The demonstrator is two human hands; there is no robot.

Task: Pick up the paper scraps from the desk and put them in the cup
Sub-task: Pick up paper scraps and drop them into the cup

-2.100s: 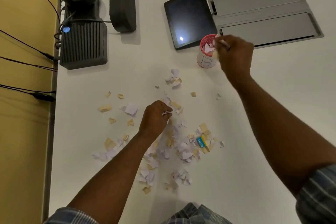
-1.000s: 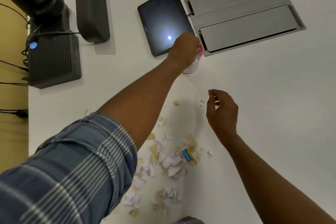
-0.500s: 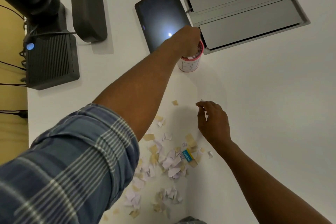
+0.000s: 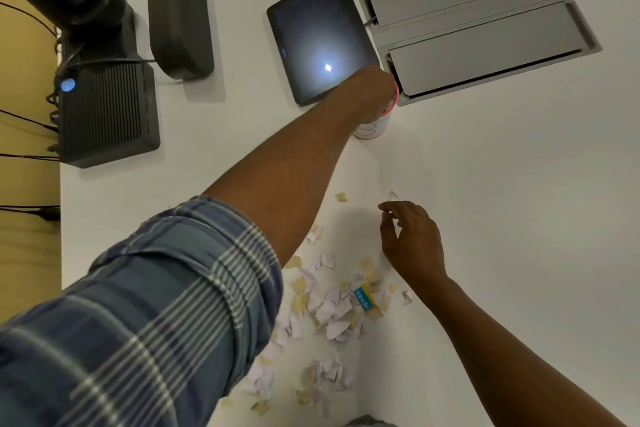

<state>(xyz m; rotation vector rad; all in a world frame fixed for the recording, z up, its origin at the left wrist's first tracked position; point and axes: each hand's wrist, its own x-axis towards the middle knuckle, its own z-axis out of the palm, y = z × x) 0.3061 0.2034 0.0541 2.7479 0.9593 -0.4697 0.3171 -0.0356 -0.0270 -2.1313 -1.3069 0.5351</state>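
My left hand [image 4: 369, 94] is stretched out over the cup [image 4: 374, 125], knuckles up, covering most of the rim; fingers curl down over the opening, can't tell if there's anything btwn them or if they've let go. The cup is white w/ a pink rim, standing upright on the worktop [image 4: 502, 201], right at the near corner of the dark tablet [image 4: 320, 35] and just beside the grey cable hatch [image 4: 478, 21].

My right hand [image 4: 412, 243] is low over the worktop, fingers loosely spread and bent, not gripping anything I can see. Its fingertips [image 4: 384, 207] are just short of a small white scrap [image 4: 393, 195], not touching it afaict. A tan scrap [image 4: 341, 197] lies on its own to the left of that.

Main pile of paper scraps [image 4: 332, 308] sits near me, btwn my two forearms: white, pale lilac and tan bits, plus one blue printed piece [image 4: 363, 300]. More bits trail off toward the near edge. My plaid sleeve [image 4: 138, 315] hides part of the pile's left side.
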